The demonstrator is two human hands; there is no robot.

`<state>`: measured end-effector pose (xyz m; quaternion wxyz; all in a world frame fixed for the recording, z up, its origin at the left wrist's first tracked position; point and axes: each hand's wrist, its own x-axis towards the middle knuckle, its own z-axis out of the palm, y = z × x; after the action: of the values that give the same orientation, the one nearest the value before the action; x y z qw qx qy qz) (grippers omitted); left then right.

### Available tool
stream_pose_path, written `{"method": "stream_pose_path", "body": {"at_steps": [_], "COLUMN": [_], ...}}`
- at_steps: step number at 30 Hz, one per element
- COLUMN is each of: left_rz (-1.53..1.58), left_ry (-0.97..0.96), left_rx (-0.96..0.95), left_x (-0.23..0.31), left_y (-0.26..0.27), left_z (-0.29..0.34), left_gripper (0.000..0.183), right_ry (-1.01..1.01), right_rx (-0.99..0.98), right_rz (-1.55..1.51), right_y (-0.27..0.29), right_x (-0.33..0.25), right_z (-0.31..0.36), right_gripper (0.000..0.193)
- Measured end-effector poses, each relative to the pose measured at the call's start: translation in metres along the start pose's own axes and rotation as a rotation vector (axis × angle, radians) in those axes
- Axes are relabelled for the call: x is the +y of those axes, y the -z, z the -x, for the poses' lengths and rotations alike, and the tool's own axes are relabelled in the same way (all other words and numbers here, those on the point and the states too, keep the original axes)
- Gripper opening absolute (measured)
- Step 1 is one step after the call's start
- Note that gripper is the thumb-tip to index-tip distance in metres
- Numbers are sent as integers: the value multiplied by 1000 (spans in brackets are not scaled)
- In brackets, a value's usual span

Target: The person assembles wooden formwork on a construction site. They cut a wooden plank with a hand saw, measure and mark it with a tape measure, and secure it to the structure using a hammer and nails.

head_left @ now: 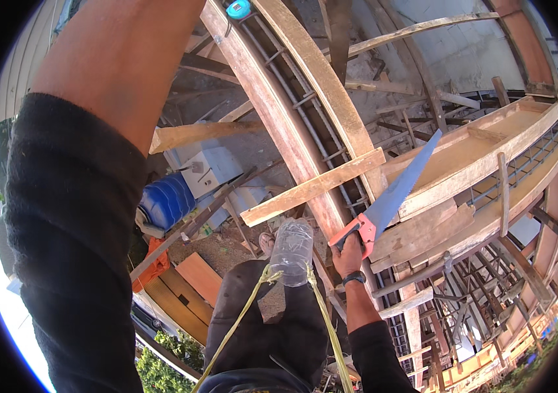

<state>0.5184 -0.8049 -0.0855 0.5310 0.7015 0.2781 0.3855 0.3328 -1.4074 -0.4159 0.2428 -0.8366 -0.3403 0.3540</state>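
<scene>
Gripping a saw [396,190] near the crosswise plank [313,187], right hand [347,256] curled, left hand out of view, state unknown, any lettering seemingly illegible

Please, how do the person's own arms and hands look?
The left sleeve is black and gathered in folds; the left hand is out of view. The right sleeve is also black. The right hand wears no glove, with a dark band at its wrist.

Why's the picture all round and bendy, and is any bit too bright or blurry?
Head view: the fisheye lens leaves black corners and bends straight edges; the picture's left rim glares white with blue fringing; the saw in the right hand looks fairly sharp; the dark left sleeve looms large, close up.
</scene>
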Motion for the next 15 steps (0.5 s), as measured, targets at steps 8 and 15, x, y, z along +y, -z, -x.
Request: {"method": "stream_pose_path", "body": {"at_steps": [8, 15], "left_rz": [-248, -126], "left_ry": [-139, 90], "left_rx": [-60, -169], "left_x": [-5, 22], "left_y": [10, 21], "left_z": [-9, 23], "left_gripper": [48, 71], "right_ry": [-3, 26], "right_rx": [42, 3], "right_rz": [-22, 13], "right_y": [-5, -11], "right_x": [2, 11], "right_z": [0, 6], "right_gripper": [42, 48]}}
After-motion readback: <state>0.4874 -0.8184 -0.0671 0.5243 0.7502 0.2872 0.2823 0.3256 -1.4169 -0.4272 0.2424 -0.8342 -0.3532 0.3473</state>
